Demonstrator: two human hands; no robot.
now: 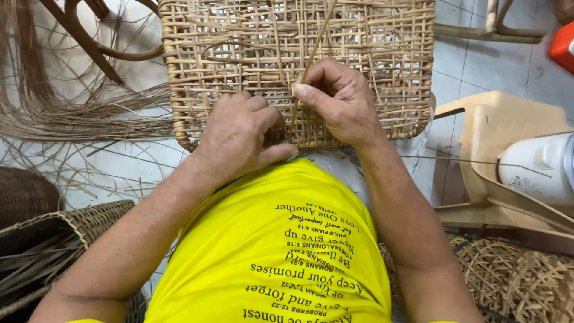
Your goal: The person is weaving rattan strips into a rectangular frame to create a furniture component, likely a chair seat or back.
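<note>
Rattan strands (pixel 72 113) lie loose on the floor at nine o'clock, with a dark woven basket (pixel 54 239) at seven. At centre, the woven cane panel (pixel 299 66) rests on the person's lap, its near edge at the belly. The left hand (pixel 239 137) is curled shut, knuckles pressing the weave; what its fingers grip is hidden. Just beside it, toward three o'clock, the right hand (pixel 338 101) pinches a thin cane strip (pixel 314 51) between thumb and forefinger. The strip's long axis runs from the pinch toward twelve, tilted slightly to one. The right hand is nearer to it. At three o'clock stands a beige plastic chair (pixel 496 125), partly cut off.
</note>
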